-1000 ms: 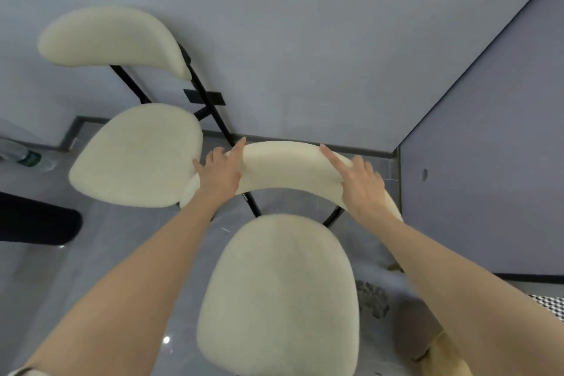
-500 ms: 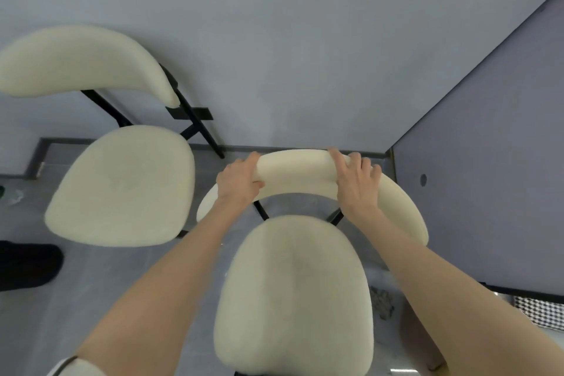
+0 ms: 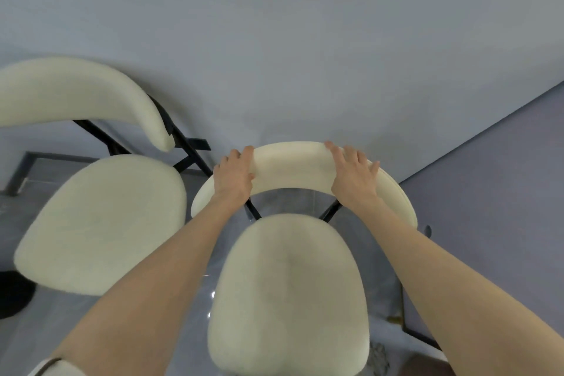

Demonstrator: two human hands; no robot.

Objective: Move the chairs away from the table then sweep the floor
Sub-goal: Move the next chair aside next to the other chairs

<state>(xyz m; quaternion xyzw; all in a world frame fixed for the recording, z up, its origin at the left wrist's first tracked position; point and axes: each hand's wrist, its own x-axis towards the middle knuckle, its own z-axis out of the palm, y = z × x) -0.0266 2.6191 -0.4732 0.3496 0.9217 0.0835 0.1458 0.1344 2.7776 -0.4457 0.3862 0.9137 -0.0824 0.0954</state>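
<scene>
While both hands clamp the curved backrest (image 3: 290, 166) of a cream chair (image 3: 290, 293), a person stands behind its seat in the corner of a grey-walled room. The left hand (image 3: 233, 175) wraps the left part of the backrest, fingers (image 3: 242, 153) curled over the top edge and thumb pressed to the near face; the right hand (image 3: 354, 175) lies over the right part, its fingers (image 3: 363, 162) draped across the top. This chair sits close to the back wall (image 3: 290, 40), with the side wall (image 3: 494, 180) just beside its right end and little room left there. A second cream chair (image 3: 100, 223) stands just beside it on the left, its seat edge near the left forearm and its black frame (image 3: 189, 149) angled toward the wall. Glossy grey floor (image 3: 287, 201) shows between the two seats and under the held backrest, with a dark skirting strip (image 3: 18, 174) along the wall's foot. A black rounded shape (image 3: 13, 293) sits at the far left edge; I cannot tell what it is. Compared with half a second ago, the grip is much the same, while both chairs fill more of the view and lie lower in it.
</scene>
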